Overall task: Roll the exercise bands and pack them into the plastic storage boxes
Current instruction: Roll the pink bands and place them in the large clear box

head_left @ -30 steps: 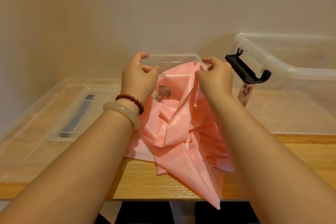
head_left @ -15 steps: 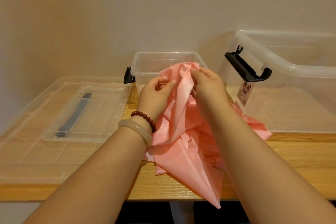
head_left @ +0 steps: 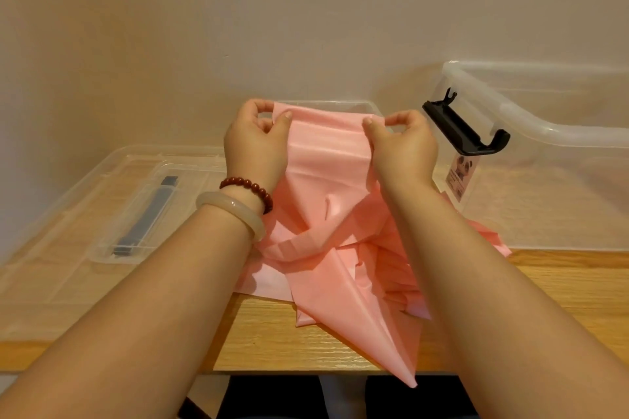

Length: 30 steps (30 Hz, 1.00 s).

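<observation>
A pink exercise band (head_left: 326, 163) lies crumpled on the wooden table (head_left: 272, 333), one point hanging over the front edge. Its top end is stretched flat between my hands. My left hand (head_left: 257, 143) pinches the left corner of that end between thumb and fingers. My right hand (head_left: 401, 143) pinches the right corner the same way. Behind the band stands a small clear storage box (head_left: 367, 107), mostly hidden by the band and my hands. A large clear storage box (head_left: 544, 133) with a black latch (head_left: 466, 129) stands at the right.
Two clear lids (head_left: 102, 214) lie stacked on the left of the table, the upper one with a dark handle (head_left: 149, 214). A plain wall runs close behind the boxes. The table's front edge is near my forearms.
My hands were bunched together on the band half a second ago; they have moved apart and up, spreading the band's top end flat between them.
</observation>
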Available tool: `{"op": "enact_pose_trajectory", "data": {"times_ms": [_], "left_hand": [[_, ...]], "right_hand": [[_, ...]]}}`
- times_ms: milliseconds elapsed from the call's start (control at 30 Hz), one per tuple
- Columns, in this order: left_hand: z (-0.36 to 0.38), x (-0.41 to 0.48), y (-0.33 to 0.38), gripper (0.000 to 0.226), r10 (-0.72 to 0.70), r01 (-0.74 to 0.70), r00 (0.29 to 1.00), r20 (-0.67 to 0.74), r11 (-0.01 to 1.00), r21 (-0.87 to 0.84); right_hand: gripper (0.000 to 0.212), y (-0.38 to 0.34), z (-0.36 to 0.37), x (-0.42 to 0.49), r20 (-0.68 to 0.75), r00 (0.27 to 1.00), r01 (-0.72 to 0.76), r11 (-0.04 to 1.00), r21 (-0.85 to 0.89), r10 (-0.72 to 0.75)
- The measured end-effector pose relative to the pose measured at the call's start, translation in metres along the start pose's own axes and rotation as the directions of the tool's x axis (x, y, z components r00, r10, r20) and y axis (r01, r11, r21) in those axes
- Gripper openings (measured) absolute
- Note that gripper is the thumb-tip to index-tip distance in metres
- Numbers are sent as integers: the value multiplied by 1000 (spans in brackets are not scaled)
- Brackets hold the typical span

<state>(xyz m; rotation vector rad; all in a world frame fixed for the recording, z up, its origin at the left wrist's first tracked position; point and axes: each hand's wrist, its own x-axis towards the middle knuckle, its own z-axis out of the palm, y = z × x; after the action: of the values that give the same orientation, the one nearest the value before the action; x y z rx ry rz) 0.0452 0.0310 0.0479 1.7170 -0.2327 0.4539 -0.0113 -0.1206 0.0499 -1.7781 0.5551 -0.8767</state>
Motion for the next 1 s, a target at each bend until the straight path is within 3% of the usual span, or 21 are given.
{"op": "enact_pose_trajectory", "data": {"times_ms": [133, 200, 300, 367, 467, 533, 600, 700, 767, 800, 867, 933, 1000], "left_hand": [[1, 19, 13, 46, 19, -21, 1000, 13, 992, 124], [2, 25, 13, 49, 16, -50, 993, 116, 955, 292], [-1, 23, 7, 41, 81, -184, 974, 212, 827, 530], [-4, 15, 4, 35, 180, -250, 967, 180, 805, 537], [-7, -3, -2, 23, 268, -297, 955, 127, 863, 410], [-5, -14, -8, 15, 214, -249, 968, 134, 896, 368], [-4, -22, -14, 22, 103, -155, 984, 146, 900, 407], [-4, -28, -23, 45, -35, -45, 987, 160, 882, 470], [-5, -29, -25, 59, -82, 5, 984, 160, 902, 432], [-5, -30, -24, 60, -118, 44, 977, 179, 927, 373], [-4, -33, -20, 50, -241, 216, 929, 281, 969, 115], [-3, -37, -13, 25, -317, 411, 857, 406, 896, -169], [-3, -35, -8, 9, -288, 439, 861, 418, 837, -328]], "right_hand": [[20, -16, 4, 12, -22, 996, 86, 991, -100, -88], [17, -18, 8, 17, 43, 992, 122, 971, -206, -115], [30, -11, 10, 14, 101, 988, 147, 877, -458, -113], [30, -6, 6, 5, 49, 989, 147, 901, -409, -139], [38, 7, 4, -12, -54, 995, 70, 961, -266, -87], [51, 12, 7, -21, -7, 1000, -31, 975, -219, 30], [55, 15, 9, -25, 91, 986, -114, 962, -250, 140], [31, 15, 8, -26, 160, 965, -186, 973, -138, 207], [5, 7, 4, -27, 228, 940, -297, 938, 177, 254], [5, 1, 3, -27, 290, 918, -367, 856, 363, 271], [13, -11, 0, -24, 432, 864, -497, 580, 646, 258], [16, -18, -2, -20, 481, 847, -530, 430, 731, 226], [17, -20, -5, -20, 497, 842, -534, 464, 707, 211]]}}
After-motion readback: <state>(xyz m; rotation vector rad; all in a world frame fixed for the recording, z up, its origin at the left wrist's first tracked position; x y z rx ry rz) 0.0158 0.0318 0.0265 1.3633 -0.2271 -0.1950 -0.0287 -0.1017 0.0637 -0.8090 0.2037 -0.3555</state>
